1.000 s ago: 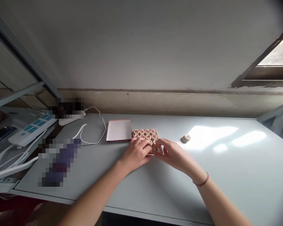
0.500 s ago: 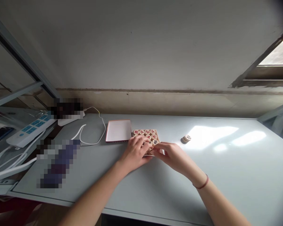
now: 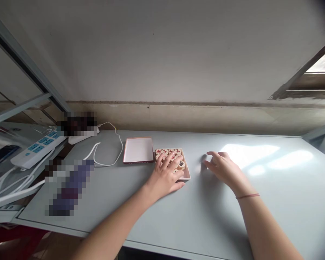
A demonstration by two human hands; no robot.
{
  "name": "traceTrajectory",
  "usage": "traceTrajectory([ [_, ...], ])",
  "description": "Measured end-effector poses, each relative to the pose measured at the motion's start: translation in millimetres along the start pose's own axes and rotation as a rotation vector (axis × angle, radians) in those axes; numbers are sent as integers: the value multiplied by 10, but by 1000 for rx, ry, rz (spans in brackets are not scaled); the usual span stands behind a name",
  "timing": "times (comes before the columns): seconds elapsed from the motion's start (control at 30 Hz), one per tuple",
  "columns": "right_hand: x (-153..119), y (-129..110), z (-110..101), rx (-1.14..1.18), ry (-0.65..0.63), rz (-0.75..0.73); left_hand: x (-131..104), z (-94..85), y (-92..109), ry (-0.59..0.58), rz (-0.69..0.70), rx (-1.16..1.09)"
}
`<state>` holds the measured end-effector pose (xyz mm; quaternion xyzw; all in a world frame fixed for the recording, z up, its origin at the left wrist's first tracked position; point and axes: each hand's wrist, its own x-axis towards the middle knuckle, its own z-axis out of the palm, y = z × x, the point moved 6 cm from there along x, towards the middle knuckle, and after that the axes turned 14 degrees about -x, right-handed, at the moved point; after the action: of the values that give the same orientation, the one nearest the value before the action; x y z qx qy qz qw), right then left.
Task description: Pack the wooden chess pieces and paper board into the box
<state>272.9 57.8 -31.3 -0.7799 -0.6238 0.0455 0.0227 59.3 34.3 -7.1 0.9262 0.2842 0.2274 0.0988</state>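
My left hand (image 3: 165,180) lies over an open box (image 3: 187,169) of round wooden Chinese chess pieces. Its fingers are spread flat on top of them. Red characters mark the pieces in the back row (image 3: 164,151), and one piece with a black character (image 3: 181,164) shows near the box's right side. The left hand hides several others. To the right of the box, apart from it, my right hand (image 3: 223,169) hovers low above the desk. Its thumb and index finger are parted, with nothing visible between them. Any piece beneath that hand is hidden.
A shallow white-lined box lid (image 3: 138,150) with a red edge lies left of the box. Further left are a white cable (image 3: 119,151), a pixelated dark blue item (image 3: 74,187) and a white power strip (image 3: 39,147). A wall (image 3: 178,117) borders the grey desk (image 3: 162,224) behind.
My right hand has left the box and moved right, to where a loose chess piece lay; that piece is now out of sight. My left hand stays on the pieces. The view has turned slightly.
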Motion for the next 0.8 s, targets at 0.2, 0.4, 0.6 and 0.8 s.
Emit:
traceTrajectory([
  [0.2,48,27,-6,-8,-10,17,-7,14,-28,-4,-2,6],
  [0.4,-26,-178,-212,101,149,-84,1,-19,-19,9,-1,-39],
  [0.6,-305,-764,-318,711,-71,-323,28,-175,-34,221,-90,-201],
  [0.8,-412,-944,-223,946,-202,-355,-8,-205,-69,312,-137,-269],
])
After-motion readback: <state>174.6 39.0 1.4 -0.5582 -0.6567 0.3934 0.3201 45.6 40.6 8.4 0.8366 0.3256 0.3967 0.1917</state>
